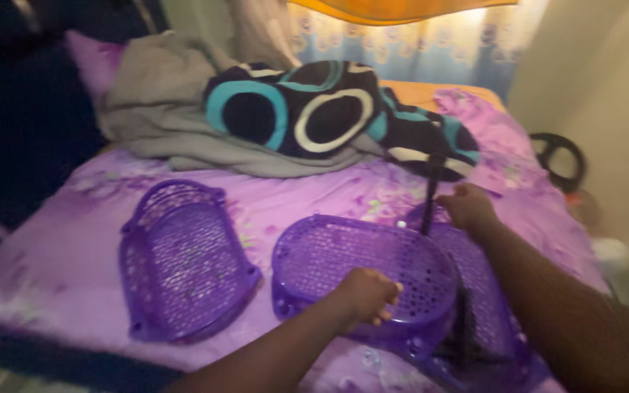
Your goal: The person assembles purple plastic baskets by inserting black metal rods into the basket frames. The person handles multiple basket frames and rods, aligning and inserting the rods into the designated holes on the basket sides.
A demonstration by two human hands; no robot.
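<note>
- The middle basket panel was my landmark here: a purple perforated plastic piece lying on the purple floral bedsheet, resting partly on top of another purple panel just to its right.
- Left hand sat on the near edge of the middle panel, fingers curled over the rim, pressing or gripping it. Looked like a hold rather than a flat palm, but it was blurry.
- Right hand was beyond the far right corner of that panel, closed around a thin dark strap that ran up toward the blanket. Exact finger position I couldn't tell.
- A third purple panel lay well apart to the left of the middle one, untouched.
- Beyond the middle panel, the circle-patterned blanket and a grey cloth were heaped up at the head of the bed.
- My take on doing this bit well: keep the left hand firm on the rim so the middle panel couldn't slide on the soft sheet, and keep that strap clear of the holes.
- I'd also have lifted rather than dragged, since the panel underneath could catch.
</note>
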